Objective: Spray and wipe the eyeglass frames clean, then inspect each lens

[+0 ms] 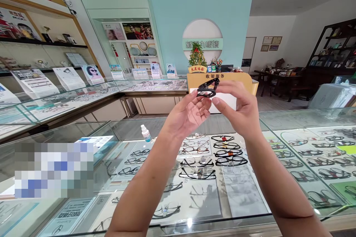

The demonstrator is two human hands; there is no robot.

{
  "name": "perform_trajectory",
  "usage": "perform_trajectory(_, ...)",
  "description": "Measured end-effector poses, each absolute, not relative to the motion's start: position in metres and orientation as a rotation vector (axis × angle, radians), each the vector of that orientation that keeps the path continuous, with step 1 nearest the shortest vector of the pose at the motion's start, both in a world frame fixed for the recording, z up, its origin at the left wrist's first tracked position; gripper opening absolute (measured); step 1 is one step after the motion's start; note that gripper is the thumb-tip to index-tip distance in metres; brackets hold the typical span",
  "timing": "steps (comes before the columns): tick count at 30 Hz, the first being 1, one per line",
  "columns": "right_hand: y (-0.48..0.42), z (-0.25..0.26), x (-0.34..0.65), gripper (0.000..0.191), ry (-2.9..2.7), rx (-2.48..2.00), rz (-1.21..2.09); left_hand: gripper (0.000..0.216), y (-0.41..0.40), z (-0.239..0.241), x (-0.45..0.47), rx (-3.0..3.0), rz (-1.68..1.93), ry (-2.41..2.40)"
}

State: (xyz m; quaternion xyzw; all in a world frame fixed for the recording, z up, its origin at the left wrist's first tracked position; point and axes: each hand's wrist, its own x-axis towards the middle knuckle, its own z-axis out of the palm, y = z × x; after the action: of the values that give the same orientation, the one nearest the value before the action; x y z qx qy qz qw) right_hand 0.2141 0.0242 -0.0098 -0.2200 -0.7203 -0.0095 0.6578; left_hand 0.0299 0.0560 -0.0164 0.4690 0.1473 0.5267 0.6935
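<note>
Black glasses (208, 88) are pinched by both hands, left hand (189, 113) & right hand (239, 109); should be held by frame, lenses untouched, over counter (244, 192).

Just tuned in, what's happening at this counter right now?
A person holds a pair of black-framed folded eyeglasses up at chest height with both hands: the left hand supports it from below, the right hand pinches it from the side. Beneath the arms runs a glass display counter with rows of spectacle frames inside. A small white spray bottle stands on the glass.
</note>
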Motion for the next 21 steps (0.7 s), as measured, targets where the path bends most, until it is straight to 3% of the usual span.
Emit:
perform_trajectory(14,0.016,-0.011,0.209,0.01,-1.654,-0.49,-0.104,0.035,0.049,-0.018,0.032,0.964,0.99,0.314)
perform_trajectory(21,-0.002,-0.009,0.223,0.012,-1.663,-0.546,-0.143,0.054,0.036,-0.027,0.041,1.113,1.096,0.458)
